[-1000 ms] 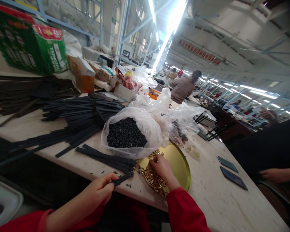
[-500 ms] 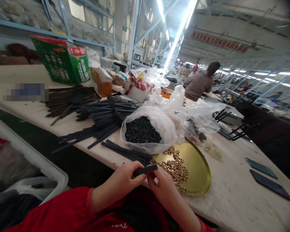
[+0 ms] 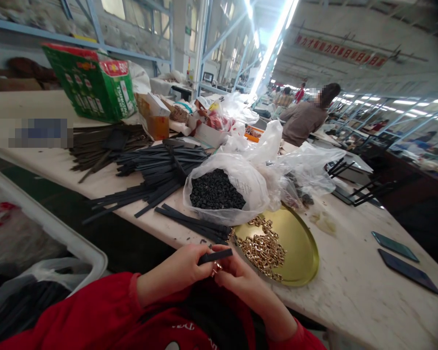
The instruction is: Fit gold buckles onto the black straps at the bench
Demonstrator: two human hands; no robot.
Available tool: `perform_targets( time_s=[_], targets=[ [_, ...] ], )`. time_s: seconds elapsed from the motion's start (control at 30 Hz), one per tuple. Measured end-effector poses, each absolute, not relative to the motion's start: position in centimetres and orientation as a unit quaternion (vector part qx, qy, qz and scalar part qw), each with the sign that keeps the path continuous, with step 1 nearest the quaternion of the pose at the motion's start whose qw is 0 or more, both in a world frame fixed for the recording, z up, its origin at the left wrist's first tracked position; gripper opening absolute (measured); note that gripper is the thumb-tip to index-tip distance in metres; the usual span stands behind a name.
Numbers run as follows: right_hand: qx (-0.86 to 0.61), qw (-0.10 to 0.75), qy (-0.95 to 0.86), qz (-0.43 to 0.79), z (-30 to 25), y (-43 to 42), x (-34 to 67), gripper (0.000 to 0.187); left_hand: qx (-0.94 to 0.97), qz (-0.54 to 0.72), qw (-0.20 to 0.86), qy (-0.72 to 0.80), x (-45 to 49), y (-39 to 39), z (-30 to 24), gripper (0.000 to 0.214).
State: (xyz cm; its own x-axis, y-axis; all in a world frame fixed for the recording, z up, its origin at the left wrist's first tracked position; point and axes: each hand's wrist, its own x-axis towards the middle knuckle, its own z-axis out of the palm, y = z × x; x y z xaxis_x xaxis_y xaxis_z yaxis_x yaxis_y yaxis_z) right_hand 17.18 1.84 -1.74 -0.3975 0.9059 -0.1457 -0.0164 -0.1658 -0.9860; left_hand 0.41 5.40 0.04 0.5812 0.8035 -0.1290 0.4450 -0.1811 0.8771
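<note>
In the left hand (image 3: 186, 265), a flat black strip (image 3: 215, 256), pinched between thumb and fingers, its long axis nearly crosswise with a slight rise toward the right hand (image 3: 243, 274). At the right fingertips, just under the strip, a small shiny gold-coloured fitting (image 3: 216, 268), apparently pinched; contact with the strip impossible to tell. Just beyond, nearer the right hand, a round, smooth, gold-coloured tray (image 3: 302, 243) bearing a heap of glossy looped fittings (image 3: 264, 253). Beyond the left hand, matt black loose strips (image 3: 190, 223), flat and narrow, on a pale, stained tabletop (image 3: 357, 262). Farther out, a crinkled translucent plastic bag (image 3: 255, 187), open-mouthed, full of small black pieces (image 3: 217, 192).
</note>
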Motion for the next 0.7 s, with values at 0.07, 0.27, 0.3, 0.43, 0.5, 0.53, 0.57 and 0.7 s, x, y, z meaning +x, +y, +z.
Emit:
perform_targets(
  time_s=[0.07, 0.27, 0.3, 0.43, 0.5, 0.53, 0.57, 0.7],
  targets=[
    [-0.409, 0.385, -0.535, 0.631, -2.1, 1.6, 16.7, 0.046, 0.736, 0.187, 0.478, 0.441, 0.5, 5.5, -0.3, 0.016],
    [-0.493, 0.463, -0.520, 0.522, -4.5, 1.6, 16.0, 0.009, 0.718, 0.187, 0.471, 0.477, 0.5, 6.0, -1.3, 0.015],
    [-0.495, 0.476, -0.495, 0.532, -4.7, 1.6, 16.0, 0.006, 0.715, 0.184, 0.489, 0.464, 0.3, 6.1, -1.3, 0.017],
    [-0.484, 0.554, -0.295, 0.609, -4.2, 2.0, 15.9, 0.016, 0.705, 0.184, 0.528, 0.436, -0.7, 6.0, -1.2, 0.028],
    [-0.460, 0.579, -0.178, 0.649, -3.6, 2.1, 15.6, 0.025, 0.710, 0.173, 0.514, 0.449, -1.1, 5.8, -1.1, 0.030],
    [-0.449, 0.582, -0.133, 0.665, -3.4, 2.1, 15.4, 0.029, 0.715, 0.169, 0.507, 0.450, -1.1, 5.7, -1.1, 0.030],
    [-0.443, 0.578, -0.100, 0.677, -3.2, 2.1, 15.1, 0.032, 0.722, 0.166, 0.501, 0.447, -1.1, 5.5, -1.1, 0.029],
    [-0.450, 0.567, -0.070, 0.687, -3.0, 1.6, 14.5, 0.036, 0.751, 0.172, 0.467, 0.435, -0.7, 5.0, -1.0, 0.028]
  ],
)
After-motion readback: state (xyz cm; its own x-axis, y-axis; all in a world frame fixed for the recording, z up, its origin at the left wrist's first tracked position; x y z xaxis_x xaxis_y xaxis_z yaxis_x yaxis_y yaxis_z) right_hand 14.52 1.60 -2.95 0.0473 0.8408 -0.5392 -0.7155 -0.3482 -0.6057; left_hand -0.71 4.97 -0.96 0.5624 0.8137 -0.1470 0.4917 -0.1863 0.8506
